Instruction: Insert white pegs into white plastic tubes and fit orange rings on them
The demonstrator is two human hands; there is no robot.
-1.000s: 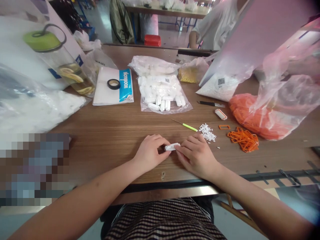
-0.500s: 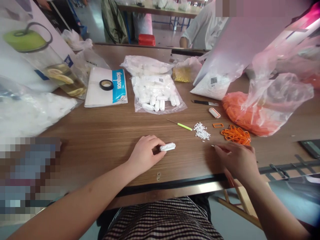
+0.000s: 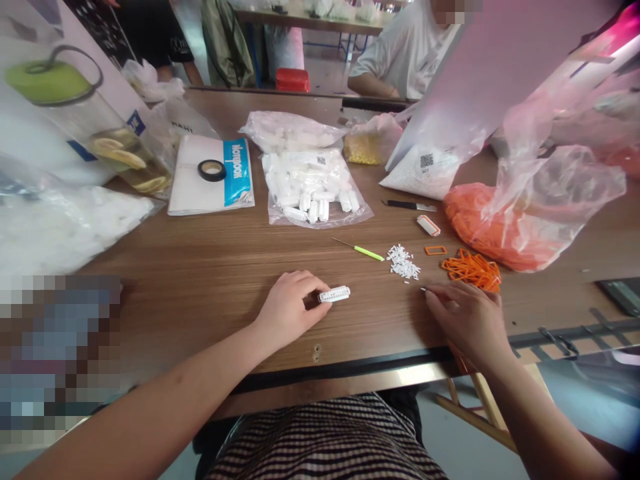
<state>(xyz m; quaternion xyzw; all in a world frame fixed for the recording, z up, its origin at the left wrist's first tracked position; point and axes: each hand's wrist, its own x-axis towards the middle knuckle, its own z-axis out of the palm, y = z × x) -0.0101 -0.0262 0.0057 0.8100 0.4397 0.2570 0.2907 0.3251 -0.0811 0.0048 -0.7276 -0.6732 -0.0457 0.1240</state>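
Pinching one end of a white slotted block [image 3: 336, 294] between thumb and fingers, the left hand [image 3: 286, 303] rests near the middle of the frame, a little below center, on the brown tabletop [image 3: 200, 260]. The block juts out to the right of those fingertips, lying nearly level with its right end tipped slightly up in the picture, and a row of small openings shows along its face. It sits between the two hands, touching the left and well apart from the right. The right hand [image 3: 467, 323], right of center in the lower half of the frame, has its fingers curled with thumb and forefinger drawn toward each other at a tiny white peg [image 3: 423, 289]; whether they grip the peg or only touch it, one cannot tell. Up and to the left of that hand lies a loose heap of white pegs [image 3: 403, 263], with a green-handled needle tool [image 3: 369, 253] just beside it, its thin point aimed toward the upper left. A pile of orange frames [image 3: 473, 268] lies directly above the right hand in the picture, partly hidden by its knuckles. Above the block, in the upper middle of the frame, spreads a clear bag of white blocks [image 3: 317, 183].
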